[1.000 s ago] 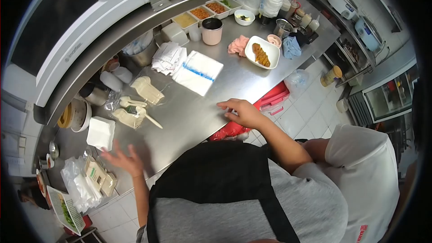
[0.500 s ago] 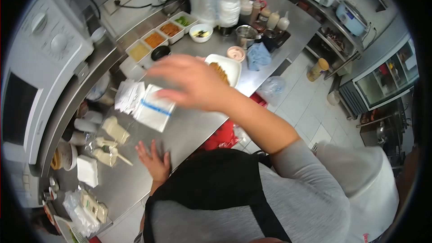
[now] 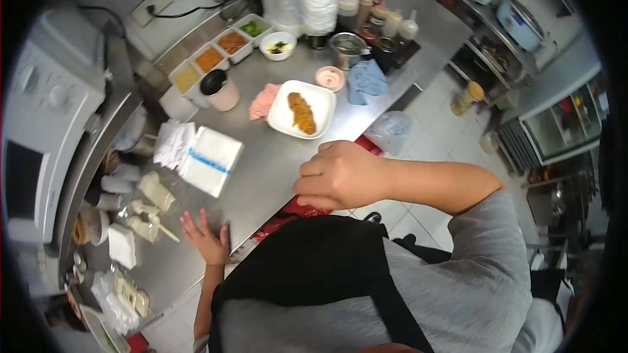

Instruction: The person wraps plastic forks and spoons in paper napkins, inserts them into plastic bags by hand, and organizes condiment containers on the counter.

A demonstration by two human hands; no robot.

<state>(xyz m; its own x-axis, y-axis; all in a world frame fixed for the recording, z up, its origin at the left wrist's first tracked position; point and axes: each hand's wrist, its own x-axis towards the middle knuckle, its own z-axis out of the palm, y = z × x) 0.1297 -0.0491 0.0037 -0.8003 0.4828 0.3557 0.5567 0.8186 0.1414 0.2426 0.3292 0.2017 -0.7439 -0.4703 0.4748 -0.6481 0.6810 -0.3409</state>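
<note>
My left hand (image 3: 208, 240) lies flat on the steel counter (image 3: 252, 180) with its fingers spread and nothing in it. In front of my body, by the counter's edge, my right hand (image 3: 340, 175) is closed with its fingers curled under; whether they hold anything is hidden. Beyond it stands a white square dish (image 3: 324, 101) with a browned, breaded-looking piece of food (image 3: 301, 114) inside. A pink cloth (image 3: 263, 101) touches the dish's left side. Between my left hand and the cloth lies a white packet of napkins (image 3: 212, 157) with a blue stripe.
A pink cup with a black lid (image 3: 222, 93) stands before several topping containers (image 3: 210, 59). Farther back are a white bowl (image 3: 277, 53), a metal pot (image 3: 347, 52), sauce bottles (image 3: 392, 23) and a blue cloth (image 3: 366, 83). Plastic cutlery (image 3: 154, 222) lies at the left.
My right hand has moved from above the napkins back toward my body at the right, its fingers now curled. The dish and black-lidded cup are uncovered. My left hand stays on the counter.
</note>
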